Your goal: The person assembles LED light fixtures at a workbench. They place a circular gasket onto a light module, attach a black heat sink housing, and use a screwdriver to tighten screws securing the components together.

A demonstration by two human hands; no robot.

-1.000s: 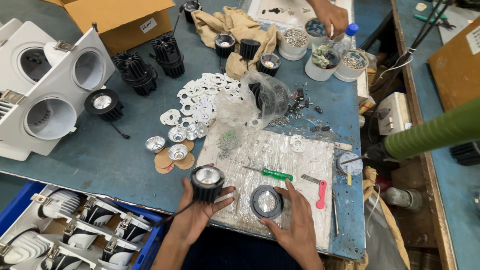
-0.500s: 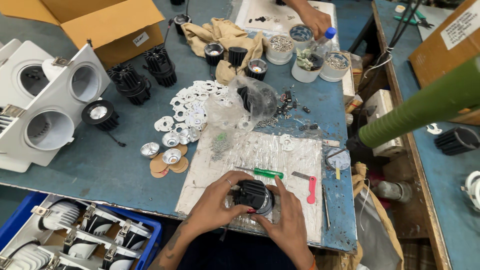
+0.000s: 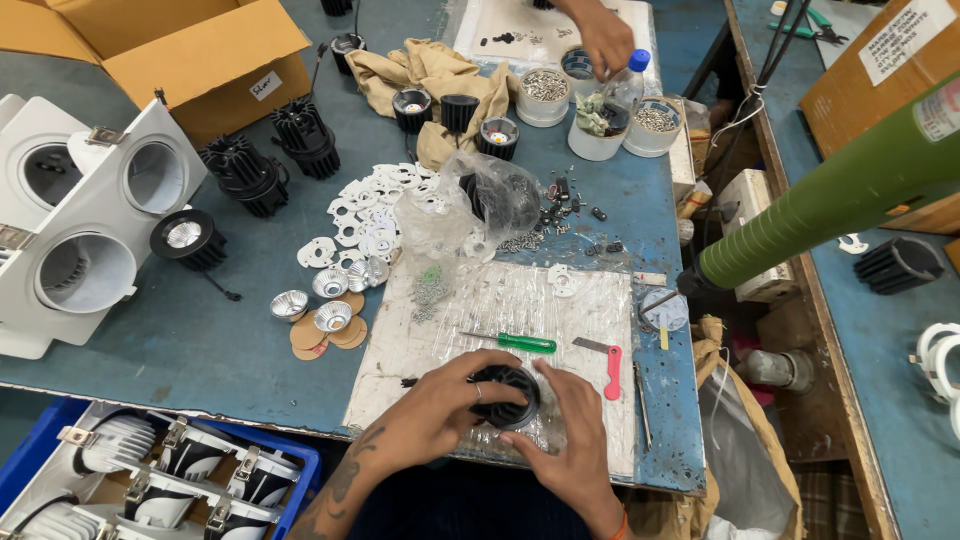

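Both hands have come together since a second ago, when each held its own black part; now my left hand (image 3: 450,395) and right hand (image 3: 570,430) share one grip, closed around a single black finned lamp body (image 3: 508,392) resting on the plastic-covered mat (image 3: 500,310) at the near edge of the worktop (image 3: 180,340). Just beyond the grip lies a green-handled screwdriver (image 3: 512,341), and to its right a red-handled tool (image 3: 610,366). Farther off, another person's hand (image 3: 603,35) reaches over small tubs of screws (image 3: 545,92).
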